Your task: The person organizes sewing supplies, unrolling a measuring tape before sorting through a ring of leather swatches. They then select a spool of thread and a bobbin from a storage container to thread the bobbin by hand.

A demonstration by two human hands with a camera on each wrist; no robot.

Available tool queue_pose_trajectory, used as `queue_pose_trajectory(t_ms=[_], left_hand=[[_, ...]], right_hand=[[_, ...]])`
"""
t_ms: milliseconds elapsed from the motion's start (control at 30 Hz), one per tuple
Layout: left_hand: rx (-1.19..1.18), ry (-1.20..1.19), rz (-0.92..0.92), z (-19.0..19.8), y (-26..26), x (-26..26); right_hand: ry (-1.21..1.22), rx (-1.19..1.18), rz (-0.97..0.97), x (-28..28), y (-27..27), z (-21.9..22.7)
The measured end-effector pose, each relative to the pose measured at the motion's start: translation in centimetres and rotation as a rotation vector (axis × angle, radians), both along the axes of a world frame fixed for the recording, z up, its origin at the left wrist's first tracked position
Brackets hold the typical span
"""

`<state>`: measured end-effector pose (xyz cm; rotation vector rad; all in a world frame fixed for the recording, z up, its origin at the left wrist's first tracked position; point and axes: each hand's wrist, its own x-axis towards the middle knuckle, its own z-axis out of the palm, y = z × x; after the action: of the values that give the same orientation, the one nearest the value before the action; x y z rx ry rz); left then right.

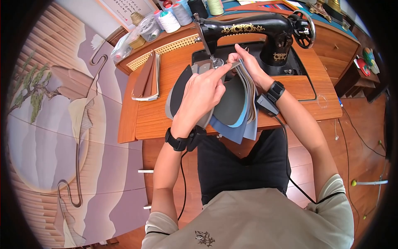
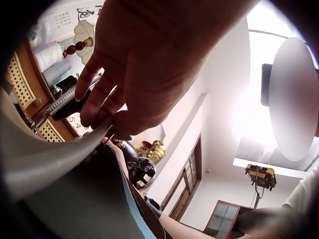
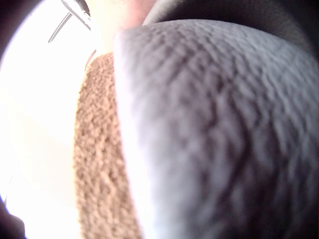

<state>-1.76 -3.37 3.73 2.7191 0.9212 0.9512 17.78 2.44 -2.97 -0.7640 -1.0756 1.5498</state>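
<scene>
A fan of leather-like swatches [image 1: 230, 101] in dark green, blue, grey and brown hangs between the two hands, over the table's front edge. My left hand [image 1: 203, 93] pinches a grey swatch near its top; in the left wrist view the left hand [image 2: 144, 64] holds a pale sheet [image 2: 55, 157] between thumb and fingers. At the top right of the bundle, my right hand [image 1: 250, 66] grips the stacked swatches. Close up in the right wrist view are a grainy grey swatch [image 3: 214, 124] and a brown fuzzy one [image 3: 99, 149], with little of the hand visible.
A black sewing machine [image 1: 248, 31] stands behind the hands. Brown swatches [image 1: 147, 79] lie on the wooden table [image 1: 153, 118] at left. Thread spools [image 1: 169, 21] line the back shelf. A painted folding screen [image 1: 112, 145] stands at left; cables run from both wrists.
</scene>
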Motion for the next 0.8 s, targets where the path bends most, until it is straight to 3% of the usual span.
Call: queue_pose_trajectory(t_ms=[367, 800], left_hand=[[-0.026, -0.056, 0.007, -0.53, -0.37, 0.25], [0.163, -0.016, 0.021, -0.48, 0.11, -0.07]], right_hand=[[-0.010, -0.008, -0.007, -0.07, -0.26, 0.28], [-0.013, 0.004, -0.003, -0.01, 0.01, 0.01]])
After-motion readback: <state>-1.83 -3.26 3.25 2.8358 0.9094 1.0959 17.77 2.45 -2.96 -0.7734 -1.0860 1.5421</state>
